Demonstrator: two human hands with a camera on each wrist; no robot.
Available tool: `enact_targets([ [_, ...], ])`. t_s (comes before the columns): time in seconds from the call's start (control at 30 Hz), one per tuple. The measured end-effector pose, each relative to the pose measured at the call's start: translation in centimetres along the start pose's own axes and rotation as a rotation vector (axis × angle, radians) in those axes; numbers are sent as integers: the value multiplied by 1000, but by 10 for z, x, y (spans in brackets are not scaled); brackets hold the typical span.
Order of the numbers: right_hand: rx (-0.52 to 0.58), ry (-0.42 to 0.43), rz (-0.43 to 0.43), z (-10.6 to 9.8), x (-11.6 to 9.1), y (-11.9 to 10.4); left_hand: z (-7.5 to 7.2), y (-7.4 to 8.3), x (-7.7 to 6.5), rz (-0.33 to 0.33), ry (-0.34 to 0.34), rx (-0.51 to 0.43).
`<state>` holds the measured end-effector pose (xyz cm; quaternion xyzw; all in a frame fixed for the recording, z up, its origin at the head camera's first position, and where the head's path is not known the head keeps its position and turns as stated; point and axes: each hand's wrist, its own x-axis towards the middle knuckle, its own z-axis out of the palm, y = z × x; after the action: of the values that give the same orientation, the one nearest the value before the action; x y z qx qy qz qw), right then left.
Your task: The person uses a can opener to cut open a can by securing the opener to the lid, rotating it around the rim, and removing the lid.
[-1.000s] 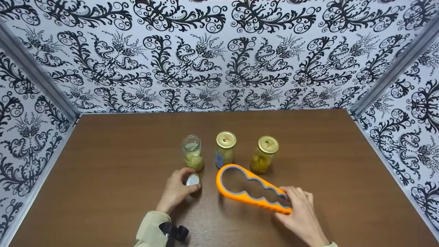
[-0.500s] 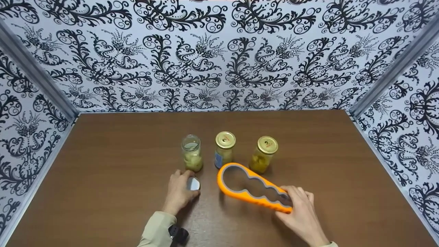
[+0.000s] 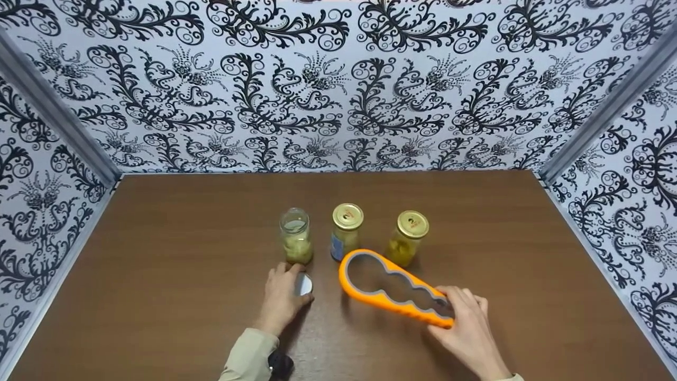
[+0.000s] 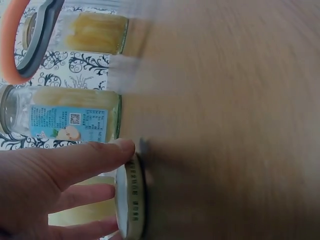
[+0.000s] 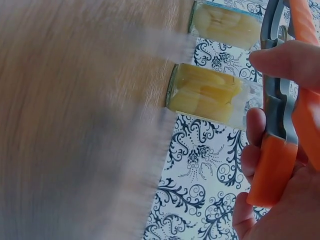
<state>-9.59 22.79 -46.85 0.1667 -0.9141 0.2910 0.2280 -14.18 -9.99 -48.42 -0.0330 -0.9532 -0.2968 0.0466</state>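
My left hand (image 3: 283, 296) pinches a round jar lid (image 3: 304, 284) by its edge, white inner side up. In the left wrist view, the lid's printed gold rim (image 4: 134, 197) is at the tabletop, with thumb and fingers on it. Just beyond stands a lidless glass jar (image 3: 298, 246) with pale pieces in it. My right hand (image 3: 465, 328) grips the end of an orange jar opener (image 3: 370, 300) with a grey scalloped inner edge, held above the table. Behind its wide loop are a gold-lidded jar with a blue label (image 3: 348, 217) and another gold-lidded jar with yellow contents (image 3: 413, 225).
The brown wooden table (image 3: 185, 238) extends to both sides of the jars. Patterned black-and-white panels (image 3: 317, 79) enclose it at the back and sides, with grey corner strips.
My left hand has shifted slightly right and lowered the lid flatter towards the table. The jar opener has drifted a little right and up in my right hand. The jars stay put.
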Motion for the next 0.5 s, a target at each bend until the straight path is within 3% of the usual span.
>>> enact_targets([
  [0.27, -14, 16, -17, -4, 2, 5, -5, 7, -4, 58, 79, 119],
  [0.5, -18, 10, 2, -8, 2, 9, -5, 19, 1, 60, 67, 78],
])
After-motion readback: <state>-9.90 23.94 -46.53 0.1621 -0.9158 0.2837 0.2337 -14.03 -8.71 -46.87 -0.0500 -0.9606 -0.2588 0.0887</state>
